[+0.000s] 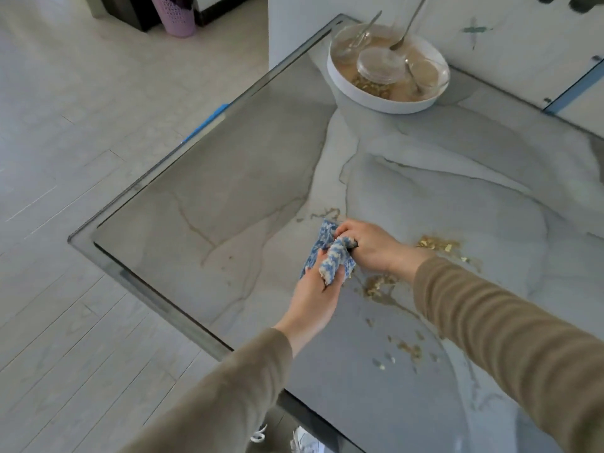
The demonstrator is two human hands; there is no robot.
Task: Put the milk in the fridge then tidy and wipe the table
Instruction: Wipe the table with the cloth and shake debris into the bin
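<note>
Left grip [315,299] and right grip [369,246] meet out front, both clutching one cloth [322,235].

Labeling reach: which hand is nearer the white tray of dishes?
Right. Right hand grips the cloth on the side toward the white tray; left hand grips its near end, farther back.

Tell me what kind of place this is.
Probably a home dining area: a marble-patterned table strewn with food crumbs, a white tray of used glass bowls and spoons, and pale plank flooring.
</note>
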